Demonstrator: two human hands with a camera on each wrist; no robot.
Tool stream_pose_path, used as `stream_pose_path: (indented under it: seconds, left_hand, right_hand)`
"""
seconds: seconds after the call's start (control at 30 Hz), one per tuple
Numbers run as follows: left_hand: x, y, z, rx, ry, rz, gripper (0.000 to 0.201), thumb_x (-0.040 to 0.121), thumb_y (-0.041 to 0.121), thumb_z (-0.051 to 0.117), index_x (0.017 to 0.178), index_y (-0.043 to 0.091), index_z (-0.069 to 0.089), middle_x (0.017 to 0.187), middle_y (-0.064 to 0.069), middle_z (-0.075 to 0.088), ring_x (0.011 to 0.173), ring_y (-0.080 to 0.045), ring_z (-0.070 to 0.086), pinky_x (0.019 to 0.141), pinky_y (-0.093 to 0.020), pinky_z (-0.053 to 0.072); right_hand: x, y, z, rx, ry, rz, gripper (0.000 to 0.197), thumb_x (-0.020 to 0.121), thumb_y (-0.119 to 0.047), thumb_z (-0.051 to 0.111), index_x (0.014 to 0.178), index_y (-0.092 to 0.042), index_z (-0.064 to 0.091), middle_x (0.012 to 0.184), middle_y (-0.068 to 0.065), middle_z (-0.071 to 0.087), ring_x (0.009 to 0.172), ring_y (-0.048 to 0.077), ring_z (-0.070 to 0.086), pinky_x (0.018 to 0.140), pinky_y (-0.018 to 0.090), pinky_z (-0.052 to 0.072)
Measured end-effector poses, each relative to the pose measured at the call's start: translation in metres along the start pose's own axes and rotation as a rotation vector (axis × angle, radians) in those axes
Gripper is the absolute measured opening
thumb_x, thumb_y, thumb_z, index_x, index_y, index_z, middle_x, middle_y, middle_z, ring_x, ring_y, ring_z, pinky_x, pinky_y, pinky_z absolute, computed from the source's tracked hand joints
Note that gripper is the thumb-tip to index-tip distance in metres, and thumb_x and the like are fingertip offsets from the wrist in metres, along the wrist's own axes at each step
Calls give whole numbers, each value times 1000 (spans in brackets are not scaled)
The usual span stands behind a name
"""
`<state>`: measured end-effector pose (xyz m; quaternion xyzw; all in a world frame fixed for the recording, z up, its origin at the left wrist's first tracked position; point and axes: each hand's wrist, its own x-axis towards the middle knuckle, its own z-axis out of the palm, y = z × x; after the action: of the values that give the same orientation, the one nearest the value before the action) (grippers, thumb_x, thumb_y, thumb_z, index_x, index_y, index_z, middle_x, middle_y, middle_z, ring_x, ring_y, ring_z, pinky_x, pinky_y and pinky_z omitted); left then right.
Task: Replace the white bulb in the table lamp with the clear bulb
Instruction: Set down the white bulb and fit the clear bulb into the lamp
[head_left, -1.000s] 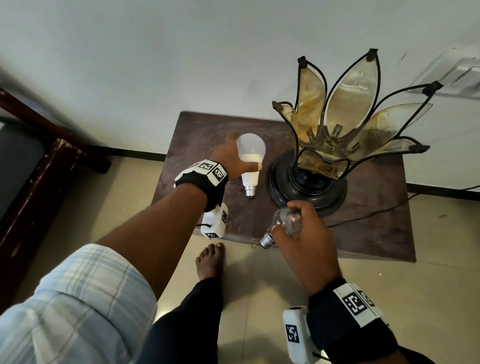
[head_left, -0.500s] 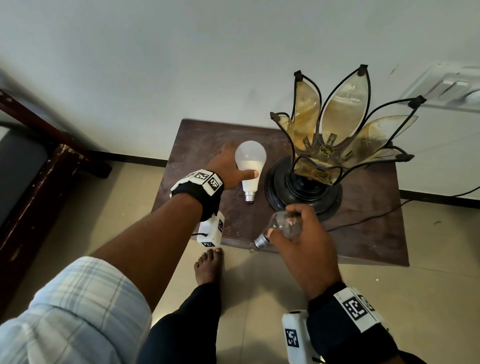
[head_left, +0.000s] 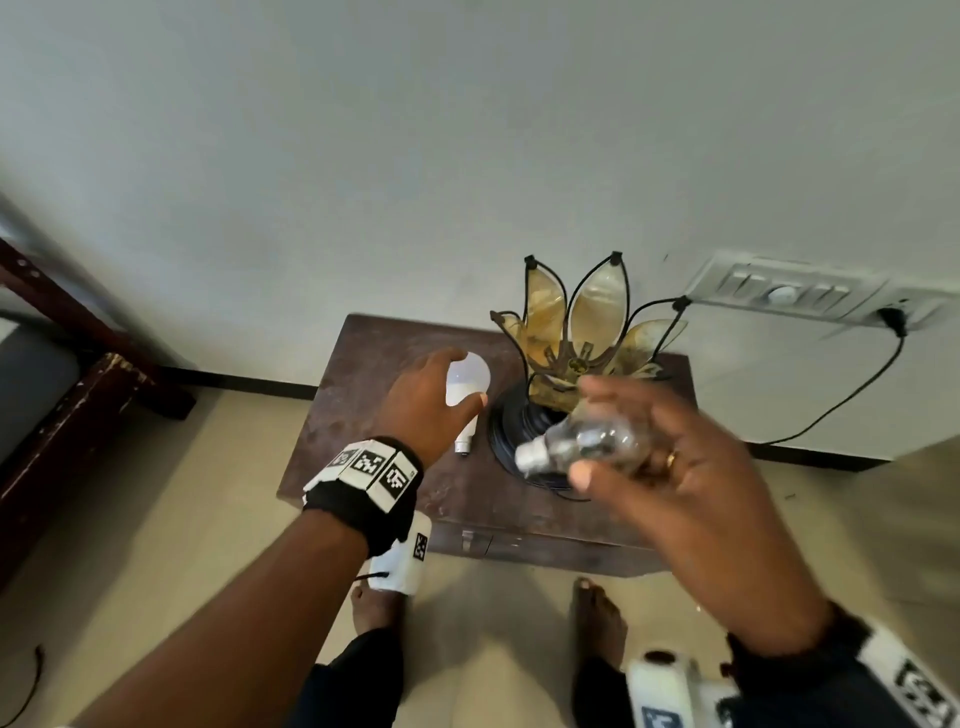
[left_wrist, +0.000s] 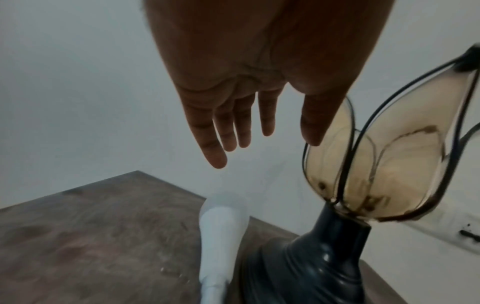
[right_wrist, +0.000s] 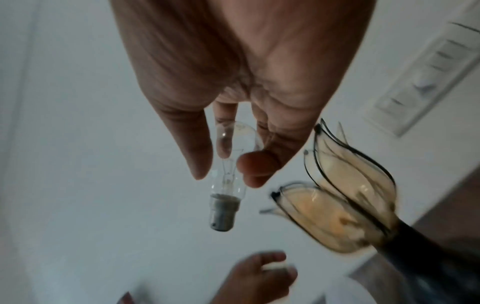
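The white bulb (head_left: 470, 382) lies on the dark wooden table (head_left: 363, 415), left of the lamp's black base (head_left: 506, 434); the left wrist view shows it (left_wrist: 221, 230) lying flat beside that base (left_wrist: 311, 263). My left hand (head_left: 436, 395) hovers just above it with straight fingers (left_wrist: 233, 131), holding nothing. My right hand (head_left: 592, 436) is raised in front of the lamp and pinches the clear bulb (right_wrist: 231, 164) between thumb and fingers, metal cap pointing left in the head view. The lamp's amber petals (head_left: 582, 322) stand open around an empty socket (head_left: 574, 364).
A switch panel (head_left: 779, 291) is on the wall at the right, with a plug and a black cord (head_left: 857, 395) hanging down. Dark wooden furniture (head_left: 78, 405) stands at the left. Bare feet (head_left: 374, 608) are on the tiled floor in front of the table.
My right hand has lifted the clear bulb from the table's front edge up in front of the lamp. My left hand has let go of the white bulb and opened above it.
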<state>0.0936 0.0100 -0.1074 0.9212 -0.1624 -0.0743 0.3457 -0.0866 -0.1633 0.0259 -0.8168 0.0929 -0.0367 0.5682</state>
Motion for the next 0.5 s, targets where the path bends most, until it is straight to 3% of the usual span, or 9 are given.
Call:
stream_pose_path:
  seconds: [0.07,0.1,0.17,0.23,0.4,0.5]
  left_hand:
    - [-7,14,-7,-7,73,37,57,84,37,66,135,26,42,134,-3,55,117,-26,55,96,-39,46]
    - [-11,22,-10,-5,100,52,60,84,37,65,137,27,39,136,-3,53,115,-26,56,95,-38,47]
    - [-17,39,-16,-18,135,84,67,83,38,64,141,30,31,139,-3,50,109,-27,59,93,-38,48]
    - [-20,51,-18,-56,149,108,72,83,37,65,143,31,26,141,-3,47,115,-25,56,94,-37,48]
    - [-20,67,-17,-176,160,92,84,81,31,70,144,33,15,146,-5,41,117,-24,56,91,-42,52]
    - [-22,71,-12,-204,156,90,84,79,31,72,142,36,16,141,-1,46,115,-22,57,88,-47,53]
  right_hand:
    - [13,-19,-26,26,35,-51,49,79,-12,77,122,-34,64,111,-8,70,78,11,71,64,25,58]
    - [21,-26,-35,18,48,-67,45,82,-18,74,122,-35,63,111,-4,70,75,17,70,65,34,59]
    - [38,-35,-53,-18,73,-101,36,88,-24,67,122,-36,63,113,3,68,78,32,70,74,48,60]
    - [57,-39,-65,-80,76,-112,34,92,-16,66,120,-36,64,112,5,64,82,35,71,83,52,60]
    - [100,-40,-78,-375,28,-70,51,79,-14,78,118,-43,61,114,-5,64,83,23,73,83,49,60]
    - [118,-38,-75,-593,-22,-106,58,75,-21,82,125,-40,58,117,-13,65,91,14,67,83,32,55]
